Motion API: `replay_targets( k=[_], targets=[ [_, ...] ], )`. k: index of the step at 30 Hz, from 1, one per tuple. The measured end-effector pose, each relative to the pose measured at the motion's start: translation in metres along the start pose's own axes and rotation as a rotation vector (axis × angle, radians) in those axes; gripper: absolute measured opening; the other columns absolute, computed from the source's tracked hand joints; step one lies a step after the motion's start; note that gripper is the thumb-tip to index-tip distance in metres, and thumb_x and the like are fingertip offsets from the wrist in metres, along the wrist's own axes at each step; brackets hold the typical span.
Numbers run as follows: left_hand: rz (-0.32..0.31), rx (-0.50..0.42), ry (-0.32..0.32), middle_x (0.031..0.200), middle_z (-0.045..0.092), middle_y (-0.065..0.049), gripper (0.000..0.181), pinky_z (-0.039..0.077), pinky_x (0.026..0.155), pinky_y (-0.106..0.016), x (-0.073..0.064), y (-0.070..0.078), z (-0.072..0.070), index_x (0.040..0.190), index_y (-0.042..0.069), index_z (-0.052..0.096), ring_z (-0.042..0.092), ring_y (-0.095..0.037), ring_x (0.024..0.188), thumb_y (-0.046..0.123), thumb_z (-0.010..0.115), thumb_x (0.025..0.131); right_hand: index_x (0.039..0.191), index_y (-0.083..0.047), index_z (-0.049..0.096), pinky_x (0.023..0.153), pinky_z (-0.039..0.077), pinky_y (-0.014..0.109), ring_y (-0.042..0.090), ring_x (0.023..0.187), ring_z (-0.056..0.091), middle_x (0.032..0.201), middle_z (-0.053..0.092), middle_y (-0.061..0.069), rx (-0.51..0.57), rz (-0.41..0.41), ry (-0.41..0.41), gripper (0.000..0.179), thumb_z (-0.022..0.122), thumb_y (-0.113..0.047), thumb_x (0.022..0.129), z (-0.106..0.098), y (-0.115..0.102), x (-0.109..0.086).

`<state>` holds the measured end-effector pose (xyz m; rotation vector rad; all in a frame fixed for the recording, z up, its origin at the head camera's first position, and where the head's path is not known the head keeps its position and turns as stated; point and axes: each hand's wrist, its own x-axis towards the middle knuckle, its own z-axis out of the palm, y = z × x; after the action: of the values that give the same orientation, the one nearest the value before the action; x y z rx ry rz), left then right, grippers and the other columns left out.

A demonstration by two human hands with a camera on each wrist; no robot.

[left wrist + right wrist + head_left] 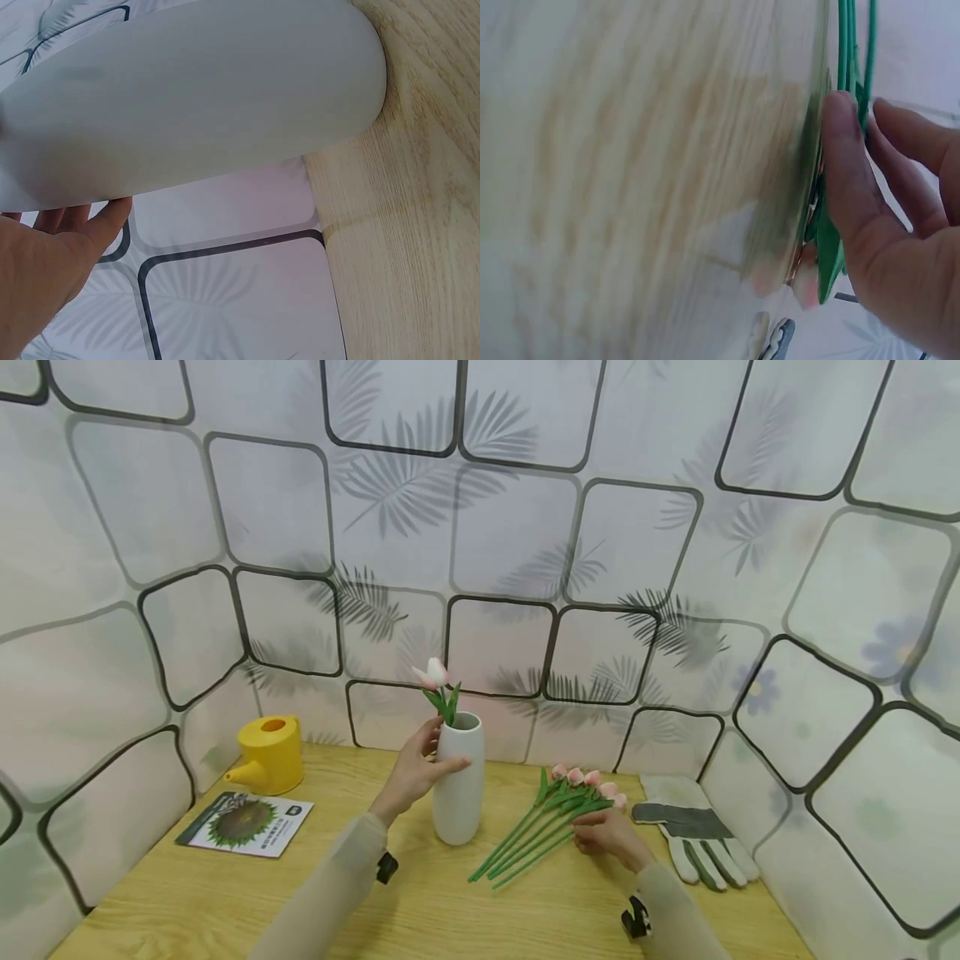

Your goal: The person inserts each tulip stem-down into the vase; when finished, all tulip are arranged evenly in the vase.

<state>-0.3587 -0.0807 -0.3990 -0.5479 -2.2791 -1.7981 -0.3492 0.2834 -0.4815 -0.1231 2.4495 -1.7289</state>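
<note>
A tall white vase [459, 793] stands upright on the wooden table, with a pale pink-and-white tulip bloom [435, 673] and green leaves rising above its rim. My left hand [414, 770] holds the vase near the top, thumb across its front, other fingers partly hidden behind. In the left wrist view, fingers touch the side of the vase [202, 97]. Several pink tulips [576, 777] lie fanned to the right of the vase, stems towards the front. Among their leaves, my right hand [609, 837] pinches a green stem [843, 45] between thumb and fingers.
Gardening gloves [693, 827] lie to the right of the tulips. At the left are a yellow watering can [272, 758] and a seed packet [243, 824] with a sunflower picture. Patterned fabric walls [510, 560] close in the back and sides of the table [420, 918].
</note>
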Motion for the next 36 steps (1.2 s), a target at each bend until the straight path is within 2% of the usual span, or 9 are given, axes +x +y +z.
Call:
replay_targets(
  k=[6,10,16,23,26,30,36],
  targets=[
    [-0.002,0.002,0.004,0.135,0.056,-0.012,0.078,0.051,0.094,-0.05,0.0,0.0,0.0,0.147,0.021,0.043,0.058,-0.03,0.12,0.028,0.082,0.081,0.116,0.022,0.059,0.066,0.059,0.028,0.015,0.069,0.072,0.092,0.072,0.024,0.162,0.012,0.264,0.035,0.067,-0.001,0.09,0.006,-0.007,-0.004],
    [0.0,0.0,0.005,0.135,0.055,-0.012,0.078,0.051,0.094,-0.05,0.0,0.001,0.001,0.147,0.021,0.042,0.058,-0.03,0.119,0.028,0.083,0.08,0.122,0.02,0.056,0.069,0.059,0.027,0.015,0.073,0.073,0.091,0.073,0.018,0.257,0.007,0.349,0.04,0.067,-0.003,0.091,0.01,-0.013,-0.006],
    [0.003,-0.005,0.004,0.134,0.056,-0.013,0.078,0.051,0.094,-0.05,0.002,-0.001,0.001,0.147,0.021,0.042,0.058,-0.031,0.119,0.027,0.083,0.08,0.127,0.02,0.052,0.068,0.058,0.023,0.009,0.068,0.071,0.089,0.073,0.009,0.382,-0.024,0.428,0.042,0.064,0.001,0.092,0.012,-0.016,-0.004],
    [0.006,0.013,0.01,0.133,0.056,-0.012,0.078,0.051,0.093,-0.05,0.004,-0.003,0.001,0.147,0.021,0.043,0.058,-0.03,0.118,0.03,0.083,0.08,0.13,0.006,0.056,0.075,0.059,0.026,0.006,0.077,0.07,0.088,0.065,-0.007,0.481,-0.081,0.509,0.039,0.064,0.0,0.093,0.013,-0.021,0.001],
    [0.003,0.01,0.008,0.134,0.056,-0.012,0.079,0.051,0.094,-0.05,0.004,-0.003,0.0,0.147,0.021,0.043,0.058,-0.031,0.119,0.03,0.083,0.08,0.123,-0.001,0.06,0.077,0.059,0.028,0.006,0.082,0.069,0.089,0.065,-0.007,0.536,-0.107,0.533,0.033,0.065,0.002,0.091,0.014,-0.025,0.003],
    [-0.009,0.004,0.007,0.136,0.055,-0.012,0.081,0.051,0.095,-0.051,0.003,-0.003,0.0,0.148,0.021,0.041,0.057,-0.031,0.121,0.03,0.083,0.08,0.121,-0.003,0.053,0.077,0.059,0.028,0.005,0.084,0.068,0.092,0.066,-0.006,0.608,-0.126,0.534,0.034,0.067,0.002,0.09,0.017,-0.031,0.004],
    [-0.006,0.004,0.009,0.135,0.055,-0.012,0.08,0.05,0.095,-0.051,0.002,-0.003,0.001,0.148,0.02,0.041,0.057,-0.031,0.12,0.029,0.083,0.08,0.146,0.004,0.036,0.08,0.058,0.025,0.001,0.085,0.067,0.115,0.058,0.005,0.625,-0.105,0.482,0.061,0.065,0.001,0.092,0.022,-0.039,0.003]
  ],
)
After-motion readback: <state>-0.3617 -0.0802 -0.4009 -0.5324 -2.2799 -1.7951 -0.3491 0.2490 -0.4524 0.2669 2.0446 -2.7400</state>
